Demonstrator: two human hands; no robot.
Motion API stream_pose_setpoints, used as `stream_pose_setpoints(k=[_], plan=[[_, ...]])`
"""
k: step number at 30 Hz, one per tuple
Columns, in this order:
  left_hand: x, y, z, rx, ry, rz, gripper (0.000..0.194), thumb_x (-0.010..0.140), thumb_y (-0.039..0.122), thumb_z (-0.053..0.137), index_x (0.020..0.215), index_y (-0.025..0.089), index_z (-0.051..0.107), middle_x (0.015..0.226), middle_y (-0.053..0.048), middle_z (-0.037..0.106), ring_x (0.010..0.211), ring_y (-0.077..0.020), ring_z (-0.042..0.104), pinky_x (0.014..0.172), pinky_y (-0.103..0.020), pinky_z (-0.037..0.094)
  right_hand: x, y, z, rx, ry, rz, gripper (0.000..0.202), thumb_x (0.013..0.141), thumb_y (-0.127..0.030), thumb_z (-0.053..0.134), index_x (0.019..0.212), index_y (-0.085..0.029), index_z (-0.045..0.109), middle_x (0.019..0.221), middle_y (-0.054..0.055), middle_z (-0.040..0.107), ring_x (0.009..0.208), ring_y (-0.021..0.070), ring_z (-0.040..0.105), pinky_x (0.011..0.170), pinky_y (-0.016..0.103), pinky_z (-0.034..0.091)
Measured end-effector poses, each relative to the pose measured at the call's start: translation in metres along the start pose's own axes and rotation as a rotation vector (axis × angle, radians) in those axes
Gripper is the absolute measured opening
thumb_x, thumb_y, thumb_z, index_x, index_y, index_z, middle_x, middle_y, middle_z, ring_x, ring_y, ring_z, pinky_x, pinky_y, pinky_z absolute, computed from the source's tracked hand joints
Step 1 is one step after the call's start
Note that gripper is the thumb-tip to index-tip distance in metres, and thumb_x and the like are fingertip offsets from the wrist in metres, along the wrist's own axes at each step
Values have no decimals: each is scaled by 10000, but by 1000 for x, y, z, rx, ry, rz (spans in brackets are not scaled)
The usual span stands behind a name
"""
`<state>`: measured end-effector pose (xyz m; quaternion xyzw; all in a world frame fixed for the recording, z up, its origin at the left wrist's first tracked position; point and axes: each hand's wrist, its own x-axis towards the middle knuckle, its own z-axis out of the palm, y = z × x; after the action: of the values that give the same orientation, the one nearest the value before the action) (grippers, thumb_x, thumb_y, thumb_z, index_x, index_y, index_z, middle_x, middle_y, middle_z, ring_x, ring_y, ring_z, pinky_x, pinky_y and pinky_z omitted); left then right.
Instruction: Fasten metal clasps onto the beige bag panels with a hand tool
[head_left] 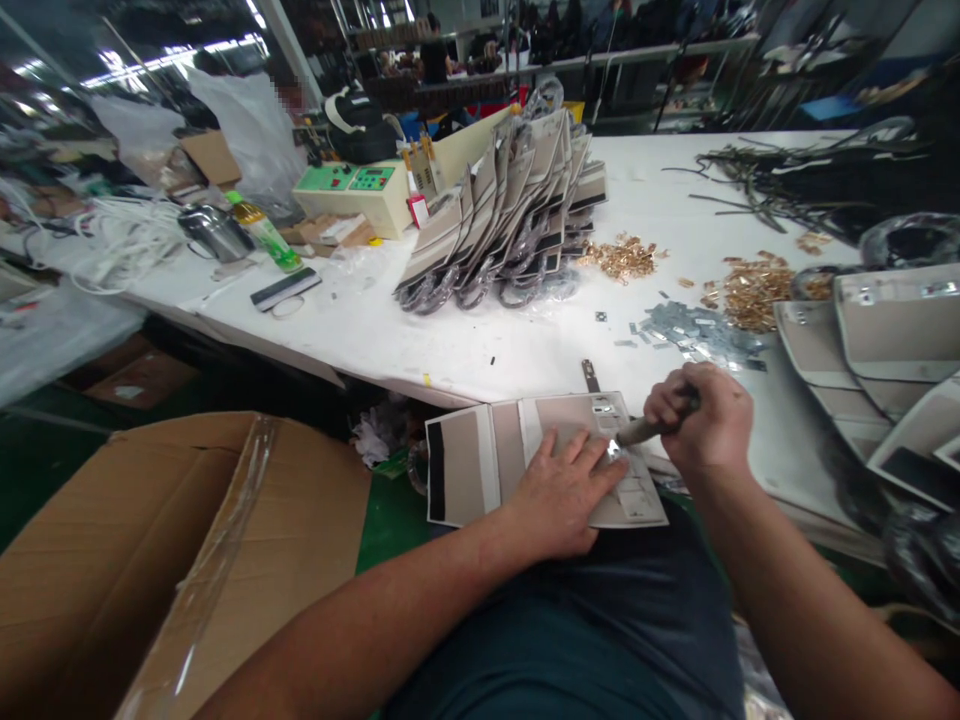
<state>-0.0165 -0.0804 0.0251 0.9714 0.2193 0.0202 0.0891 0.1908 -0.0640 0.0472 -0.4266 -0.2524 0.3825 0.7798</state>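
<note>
- Left hand (559, 490), low centre of the frame: flat and open, fingers spread, pressing on the folded card (525, 455).
- Right hand (701, 420), right of centre: closed in a fist around a small tool (641, 430), tip touching the card beside the left fingertips.
- Card lying over the lap, at the white table (450, 340) edge.
- Open cardboard box (150, 540) at lower left.
- Stack of similar cards (510, 210) at upper centre; gold clips (750, 290) at right.

Tool (651, 428) handle concealed inside the right hand (705, 420), its tip too small to identify; card (480, 460) partly covered by the left hand (559, 490); cardboard box (150, 560) cut off at lower left; grey trays (885, 350) cut off at right edge; background figures at upper centre blurred; small parts (694, 330) on the desk (450, 340) indistinct.
</note>
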Motion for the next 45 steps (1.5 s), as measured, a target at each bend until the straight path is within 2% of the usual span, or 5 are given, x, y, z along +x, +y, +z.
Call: stream_pose_setpoints(k=[11,20,25,35,45], plan=[[0,-5,5,-7,12,20,899,842,445,749,1640,217,403,1739,-173,355,1626,-410,256,1307,-684,242,0,4,-17,122,157,133,214,742,-274,649,619,-221,482,495,-105,309,384,70,276,373,219,341],[-3,-6,3,-68,42,12,848,836,409,744,1598,194,441,1682,-205,422,1578,-394,333,1304,-678,250,-42,3,18,-554,-218,-203,387,946,-325,685,600,-234,538,543,-30,515,489,136,468,483,280,398],[-4,-3,4,-72,77,15,883,857,350,712,1651,181,365,1735,-174,380,1624,-373,265,1305,-640,273,-52,10,44,-788,-416,-248,358,815,-385,795,567,-224,592,538,-32,544,548,141,480,531,272,415],[-9,-3,10,-16,59,12,909,828,454,784,1619,185,427,1686,-233,403,1582,-404,344,1272,-665,285,-25,-20,36,-217,-148,-152,384,856,-304,779,585,-226,519,500,-75,422,379,98,382,371,246,362],[-8,-4,10,-26,73,23,891,837,450,763,1611,167,426,1686,-243,392,1577,-403,335,1290,-671,243,-26,-6,21,-223,-61,-188,360,839,-267,765,576,-226,523,510,-68,435,374,102,389,361,260,368]])
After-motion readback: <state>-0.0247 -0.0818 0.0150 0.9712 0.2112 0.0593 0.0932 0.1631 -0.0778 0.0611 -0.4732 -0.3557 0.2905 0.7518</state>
